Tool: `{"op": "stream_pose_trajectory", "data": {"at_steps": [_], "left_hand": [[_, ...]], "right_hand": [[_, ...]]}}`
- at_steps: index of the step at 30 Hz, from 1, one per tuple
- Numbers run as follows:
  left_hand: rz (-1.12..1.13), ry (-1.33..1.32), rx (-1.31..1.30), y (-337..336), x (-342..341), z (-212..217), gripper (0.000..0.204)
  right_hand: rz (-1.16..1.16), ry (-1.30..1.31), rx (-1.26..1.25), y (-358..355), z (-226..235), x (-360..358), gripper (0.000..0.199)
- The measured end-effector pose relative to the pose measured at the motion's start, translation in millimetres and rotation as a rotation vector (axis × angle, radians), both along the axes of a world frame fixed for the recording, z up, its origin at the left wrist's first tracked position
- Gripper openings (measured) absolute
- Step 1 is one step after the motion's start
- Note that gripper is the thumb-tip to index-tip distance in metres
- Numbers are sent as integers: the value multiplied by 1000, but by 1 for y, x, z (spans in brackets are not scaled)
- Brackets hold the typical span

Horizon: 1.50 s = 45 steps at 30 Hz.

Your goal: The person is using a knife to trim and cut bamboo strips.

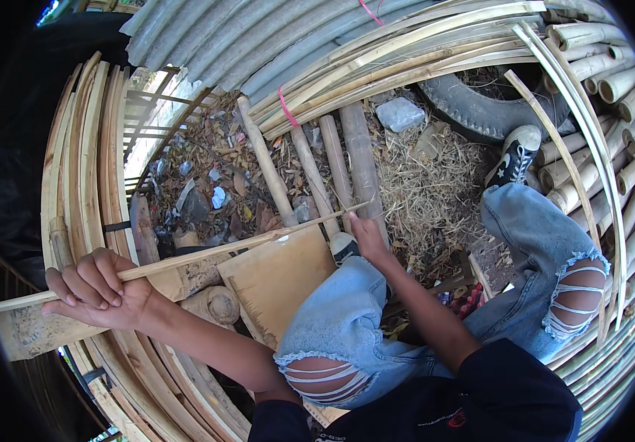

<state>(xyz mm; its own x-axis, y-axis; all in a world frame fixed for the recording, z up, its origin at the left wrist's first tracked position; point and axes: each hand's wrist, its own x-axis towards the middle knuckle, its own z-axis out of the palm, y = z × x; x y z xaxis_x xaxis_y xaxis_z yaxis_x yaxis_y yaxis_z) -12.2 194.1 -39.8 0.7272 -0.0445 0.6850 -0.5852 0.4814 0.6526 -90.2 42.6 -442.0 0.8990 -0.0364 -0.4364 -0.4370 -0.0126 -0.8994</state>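
Observation:
A long, pale bamboo strip (207, 257) slants across in front of me, from the far left up to a thin tip near the middle. My left hand (100, 291) is closed around its left part, fingers curled over the top. My right hand (365, 234) is closed just below the strip's thin end, its fingertips touching or nearly touching it. What lies inside that fist is hidden. Under the strip, at the left, runs a thick bamboo piece (45, 331). A tan board (277, 276) lies between the strip and my left knee.
Bundled bamboo slats (85, 155) stand at the left, and more slats (398, 44) lie across the far side, tied with pink string. Bamboo poles (627, 85) are stacked at right. A tyre (465, 110), grey corrugated sheets (258, 37) and dry shavings (435, 177) lie ahead.

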Motion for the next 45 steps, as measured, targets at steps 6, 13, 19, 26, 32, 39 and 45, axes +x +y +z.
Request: {"op": "stream_pose_trajectory", "data": {"at_steps": [6, 13, 19, 26, 32, 39, 45], "left_hand": [[-80, 2, 9, 13, 2, 3, 52], [-66, 28, -45, 14, -1, 0, 56], [-144, 26, -66, 20, 3, -4, 57], [-211, 6, -68, 27, -5, 1, 54], [-236, 8, -65, 7, -4, -6, 57], [-211, 44, -7, 32, 3, 8, 64], [-284, 73, -137, 24, 10, -9, 66]], "right_hand": [[-205, -59, -48, -5, -32, -6, 53], [-137, -107, 6, -13, -47, -11, 57], [62, -71, 316, 10, 68, 7, 56], [8, -30, 9, 5, 83, -10, 59], [-83, 214, -189, -36, -84, -23, 67], [-17, -201, 250, 12, 90, 1, 60], [-71, 43, -192, -42, -43, -29, 57]]}}
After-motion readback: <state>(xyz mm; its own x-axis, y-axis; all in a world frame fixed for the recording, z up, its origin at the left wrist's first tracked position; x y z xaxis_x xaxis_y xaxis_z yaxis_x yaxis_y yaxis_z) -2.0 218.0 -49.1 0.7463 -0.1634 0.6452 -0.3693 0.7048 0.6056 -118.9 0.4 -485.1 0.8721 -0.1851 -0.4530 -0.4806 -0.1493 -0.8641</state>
